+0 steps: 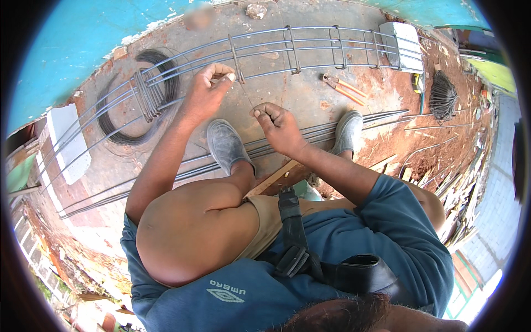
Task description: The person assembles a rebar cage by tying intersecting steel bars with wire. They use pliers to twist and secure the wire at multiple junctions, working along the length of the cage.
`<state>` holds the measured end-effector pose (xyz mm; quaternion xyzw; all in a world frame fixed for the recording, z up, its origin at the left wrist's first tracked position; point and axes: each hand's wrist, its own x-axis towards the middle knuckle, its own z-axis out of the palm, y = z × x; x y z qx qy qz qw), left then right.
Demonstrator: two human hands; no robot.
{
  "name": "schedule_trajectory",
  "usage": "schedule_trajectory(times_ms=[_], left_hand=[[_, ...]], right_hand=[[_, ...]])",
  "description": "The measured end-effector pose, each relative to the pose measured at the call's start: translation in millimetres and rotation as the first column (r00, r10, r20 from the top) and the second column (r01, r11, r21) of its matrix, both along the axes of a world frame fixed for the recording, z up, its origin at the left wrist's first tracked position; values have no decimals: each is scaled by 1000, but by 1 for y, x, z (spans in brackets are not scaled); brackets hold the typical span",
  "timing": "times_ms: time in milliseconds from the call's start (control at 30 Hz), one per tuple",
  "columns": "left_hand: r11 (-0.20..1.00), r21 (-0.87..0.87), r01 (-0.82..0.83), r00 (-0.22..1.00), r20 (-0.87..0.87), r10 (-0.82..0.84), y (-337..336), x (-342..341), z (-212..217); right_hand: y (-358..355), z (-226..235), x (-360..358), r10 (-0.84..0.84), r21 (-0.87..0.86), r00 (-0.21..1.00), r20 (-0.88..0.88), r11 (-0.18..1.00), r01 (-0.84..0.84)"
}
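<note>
A thin tie wire [246, 96] runs between my two hands. My left hand [206, 91] pinches its upper end between thumb and fingertips, close to a stirrup [237, 60] on the rebar cage [310, 40]. Lower and to the right, my right hand [276, 126] has its fingers closed on the wire's other end. The cage is made of long steel bars with several square stirrups spaced along its right part. More stirrups [145, 95] are bunched together on the bars at the left. Whether the wire touches the cage, I cannot tell.
White blocks [72, 145] [406, 48] support the cage's ends. A wire coil [130, 138] lies under it at left. Orange-handled pincers [348, 88], a yellow tape measure [416, 83] and a dark wire bundle [443, 95] lie at right. Loose bars [193, 171] pass by my shoes [228, 145].
</note>
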<state>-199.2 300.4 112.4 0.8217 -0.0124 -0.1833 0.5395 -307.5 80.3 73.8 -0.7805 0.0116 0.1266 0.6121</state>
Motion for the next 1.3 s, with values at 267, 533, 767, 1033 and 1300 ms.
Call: schedule_trajectory(times_ms=[267, 533, 767, 1033, 1300], left_hand=[[918, 396, -28, 994, -83, 66, -2, 11, -25], [981, 185, -66, 979, -180, 100, -8, 8, -42], [995, 49, -86, 969, -227, 95, -11, 11, -54], [981, 160, -106, 981, -143, 129, -14, 8, -59], [886, 458, -71, 997, 47, 55, -25, 1, -43]], right_hand=[[12, -40, -8, -37, 123, 931, -364, 989, 88], [23, -62, 22, -6, 310, 942, -336, 944, 117], [21, -70, 29, 22, 254, 957, -289, 966, 55], [22, -51, 38, 40, 7, 989, -143, 999, -40], [3, -4, 90, 127, -390, 992, 7, 914, -115]])
